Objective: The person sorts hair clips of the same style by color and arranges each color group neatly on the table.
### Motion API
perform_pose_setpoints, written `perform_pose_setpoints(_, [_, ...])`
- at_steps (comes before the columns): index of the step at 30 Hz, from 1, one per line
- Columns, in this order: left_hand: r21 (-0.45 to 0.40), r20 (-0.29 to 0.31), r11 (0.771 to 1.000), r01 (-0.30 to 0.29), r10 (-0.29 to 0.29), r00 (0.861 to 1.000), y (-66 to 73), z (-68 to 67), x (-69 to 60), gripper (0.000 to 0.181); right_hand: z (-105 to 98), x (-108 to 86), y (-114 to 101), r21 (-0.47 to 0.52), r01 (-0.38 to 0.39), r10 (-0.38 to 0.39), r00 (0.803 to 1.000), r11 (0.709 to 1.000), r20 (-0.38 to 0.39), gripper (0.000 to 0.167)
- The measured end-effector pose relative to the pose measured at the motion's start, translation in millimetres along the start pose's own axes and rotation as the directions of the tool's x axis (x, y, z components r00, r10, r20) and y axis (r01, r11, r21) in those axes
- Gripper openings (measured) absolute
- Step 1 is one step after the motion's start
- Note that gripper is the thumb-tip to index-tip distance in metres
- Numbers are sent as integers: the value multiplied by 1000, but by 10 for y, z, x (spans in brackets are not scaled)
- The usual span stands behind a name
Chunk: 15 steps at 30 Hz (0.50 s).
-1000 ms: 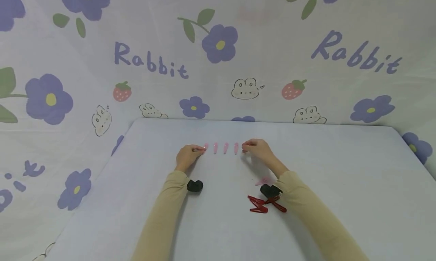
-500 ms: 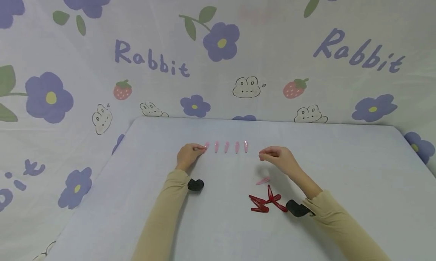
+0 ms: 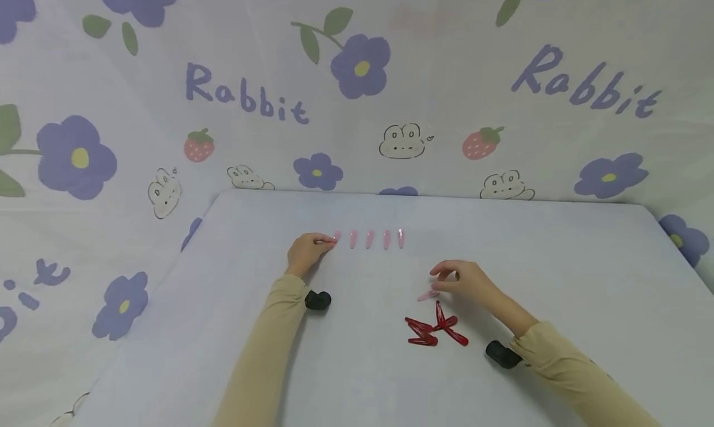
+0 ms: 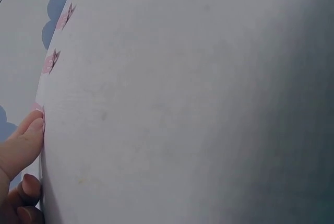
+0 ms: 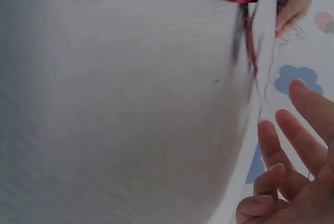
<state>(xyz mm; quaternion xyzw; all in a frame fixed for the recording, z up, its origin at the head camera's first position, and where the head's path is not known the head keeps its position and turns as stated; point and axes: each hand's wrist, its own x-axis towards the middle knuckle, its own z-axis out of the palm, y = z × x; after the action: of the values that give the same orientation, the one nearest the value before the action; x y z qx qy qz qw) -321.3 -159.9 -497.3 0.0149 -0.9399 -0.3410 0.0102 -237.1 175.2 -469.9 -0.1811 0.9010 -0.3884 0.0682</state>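
Note:
Several pink hair clips stand side by side in a row, one of them the clip [image 3: 370, 239] mid-row in the head view. At the row's left end my left hand [image 3: 307, 253] pinches the leftmost pink clip [image 3: 337, 235]; the left wrist view shows thumb and fingertip of that hand [image 4: 21, 148] together on it. My right hand [image 3: 470, 284] is over a loose pink clip [image 3: 426, 295], thumb and forefinger apart, partly covering it. In the right wrist view the fingers of this hand [image 5: 297, 166] are spread and hold nothing.
Red clips [image 3: 422, 331] lie in a small pile on the white table [image 3: 357, 377], nearer me than the loose pink clip. A patterned cloth [image 3: 446, 80] hangs behind the table's far edge.
My right hand has let go of the clip at the row's right end and come back toward me, to the loose pink clip. My left hand has stayed at the left end.

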Motion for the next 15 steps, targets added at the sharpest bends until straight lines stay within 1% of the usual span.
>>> perform_pose_setpoints(1, [1, 1, 1000, 3, -3, 1000, -4, -5, -2, 20, 13, 0, 3, -14, -2, 2, 1000, 1000, 21, 24])
perform_pose_setpoints(3, [1, 6, 1000, -4, 4, 1000, -9, -11, -7, 20, 33, -5, -8, -29, -7, 8, 999, 1000, 39, 24])
perform_pose_setpoints(6, [-6, 6, 1000, -24, 24, 1000, -10, -14, -7, 21, 50, -2, -38, -60, -3, 5, 999, 998, 33, 23])
perform_pose_setpoints(9, [-7, -13, 1000, -25, 25, 1000, -9, -17, -4, 20, 70, 28, -67, -141, 7, -2, 999, 990, 32, 21])
perform_pose_setpoints(11, [-13, -19, 1000, -25, 25, 1000, -5, -20, -3, 20, 87, 49, -87, -247, 43, -31, 998, 968, 51, 19])
perform_pose_setpoints(13, [-21, -19, 999, -31, 31, 999, -8, -28, -6, 19, 103, 65, -120, -338, 74, -53, 996, 938, 71, 17])
perform_pose_setpoints(15, [-25, -16, 999, -40, 40, 999, -22, -39, -6, 20, 119, 76, -161, -398, 108, -80, 993, 911, 86, 14])
